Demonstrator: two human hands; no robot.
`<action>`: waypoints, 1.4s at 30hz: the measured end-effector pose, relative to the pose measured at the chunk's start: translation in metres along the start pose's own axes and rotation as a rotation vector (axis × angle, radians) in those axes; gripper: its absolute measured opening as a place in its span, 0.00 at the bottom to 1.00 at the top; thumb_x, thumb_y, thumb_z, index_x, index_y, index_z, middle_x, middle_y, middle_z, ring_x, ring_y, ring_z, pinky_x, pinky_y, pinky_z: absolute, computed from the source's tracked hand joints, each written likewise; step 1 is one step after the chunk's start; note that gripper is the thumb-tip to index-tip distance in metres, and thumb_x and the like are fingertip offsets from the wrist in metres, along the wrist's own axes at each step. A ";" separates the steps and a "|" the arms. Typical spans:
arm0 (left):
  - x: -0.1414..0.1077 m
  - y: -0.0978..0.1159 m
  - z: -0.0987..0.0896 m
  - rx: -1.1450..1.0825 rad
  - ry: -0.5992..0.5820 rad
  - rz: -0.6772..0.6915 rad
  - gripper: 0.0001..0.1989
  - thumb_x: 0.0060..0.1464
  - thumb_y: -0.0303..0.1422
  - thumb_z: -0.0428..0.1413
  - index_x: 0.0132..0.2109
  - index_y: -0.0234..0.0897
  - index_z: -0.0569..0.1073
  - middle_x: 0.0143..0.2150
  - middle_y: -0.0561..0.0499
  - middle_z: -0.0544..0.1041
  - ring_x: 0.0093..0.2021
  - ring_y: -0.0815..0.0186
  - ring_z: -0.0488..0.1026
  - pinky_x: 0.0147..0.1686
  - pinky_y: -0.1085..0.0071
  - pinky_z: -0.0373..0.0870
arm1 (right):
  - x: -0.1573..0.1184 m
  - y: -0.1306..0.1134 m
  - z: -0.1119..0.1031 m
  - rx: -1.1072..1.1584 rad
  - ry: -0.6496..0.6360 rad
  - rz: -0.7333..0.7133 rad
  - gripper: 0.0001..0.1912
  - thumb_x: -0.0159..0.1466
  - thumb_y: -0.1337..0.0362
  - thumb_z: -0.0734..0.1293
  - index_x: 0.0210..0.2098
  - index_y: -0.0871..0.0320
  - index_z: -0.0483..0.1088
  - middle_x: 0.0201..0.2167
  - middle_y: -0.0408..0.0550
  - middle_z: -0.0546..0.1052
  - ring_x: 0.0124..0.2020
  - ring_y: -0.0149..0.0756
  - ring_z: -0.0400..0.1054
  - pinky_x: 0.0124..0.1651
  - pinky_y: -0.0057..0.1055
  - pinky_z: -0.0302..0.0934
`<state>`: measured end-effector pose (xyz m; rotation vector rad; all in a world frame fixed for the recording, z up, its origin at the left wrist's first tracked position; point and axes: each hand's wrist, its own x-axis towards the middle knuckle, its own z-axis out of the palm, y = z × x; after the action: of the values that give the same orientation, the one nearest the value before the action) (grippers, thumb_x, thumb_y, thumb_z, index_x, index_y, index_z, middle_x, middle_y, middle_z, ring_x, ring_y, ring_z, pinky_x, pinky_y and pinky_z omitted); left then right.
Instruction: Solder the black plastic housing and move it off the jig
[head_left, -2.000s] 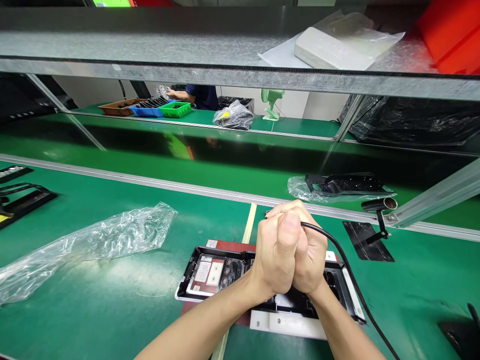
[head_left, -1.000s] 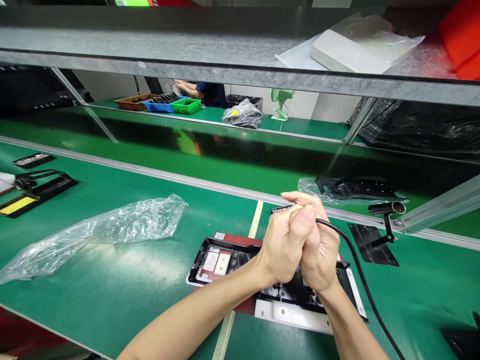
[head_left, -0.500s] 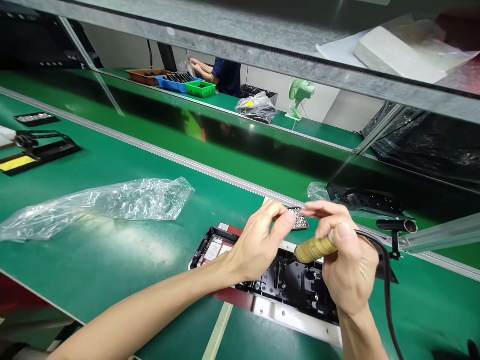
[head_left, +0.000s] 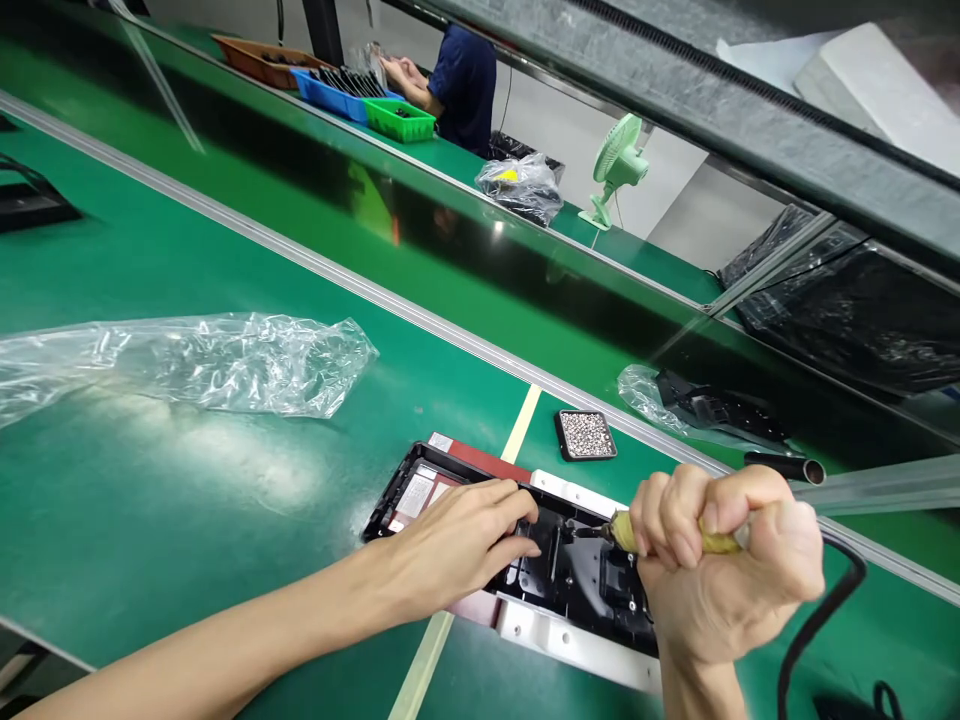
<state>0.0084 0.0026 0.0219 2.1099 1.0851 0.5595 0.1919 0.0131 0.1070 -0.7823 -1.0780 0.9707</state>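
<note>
The left hand (head_left: pixel 463 535) hides part of the long black frame (head_left: pixel 600 590), and the right hand (head_left: pixel 731 565) covers most of the yellow tool (head_left: pixel 626 531). The tool's thin tip is over the frame, but I can't tell if it touches. The frame lies on the green table (head_left: pixel 315 520), between white blocks (head_left: pixel 577 640). The right hand is shut tight around the tool; the left has its fingers bent and a bit apart. Before, the hands were pressed together; now they are apart
</note>
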 end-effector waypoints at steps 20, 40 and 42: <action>-0.009 -0.003 0.028 0.296 -0.009 0.137 0.06 0.69 0.29 0.47 0.44 0.39 0.68 0.40 0.50 0.70 0.41 0.54 0.70 0.36 0.56 0.68 | -0.001 -0.001 0.000 0.032 -0.083 0.018 0.22 0.65 0.50 0.62 0.21 0.56 0.59 0.10 0.36 0.56 0.12 0.26 0.47 0.16 0.22 0.52; -0.011 0.002 0.019 0.301 -0.071 0.160 0.12 0.62 0.18 0.48 0.47 0.36 0.69 0.41 0.48 0.71 0.41 0.54 0.70 0.40 0.55 0.72 | -0.002 -0.003 -0.002 0.018 -0.099 0.036 0.20 0.64 0.51 0.62 0.22 0.56 0.57 0.11 0.36 0.55 0.13 0.26 0.47 0.17 0.23 0.52; -0.011 0.000 0.020 0.302 -0.058 0.162 0.12 0.62 0.18 0.48 0.47 0.37 0.69 0.41 0.49 0.71 0.41 0.55 0.70 0.40 0.55 0.72 | -0.003 -0.003 -0.001 0.017 -0.087 0.036 0.21 0.63 0.51 0.63 0.22 0.56 0.57 0.10 0.36 0.54 0.12 0.26 0.46 0.17 0.23 0.51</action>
<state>0.0153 -0.0146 0.0077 2.4769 1.0236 0.4262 0.1930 0.0095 0.1080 -0.7529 -1.1330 1.0510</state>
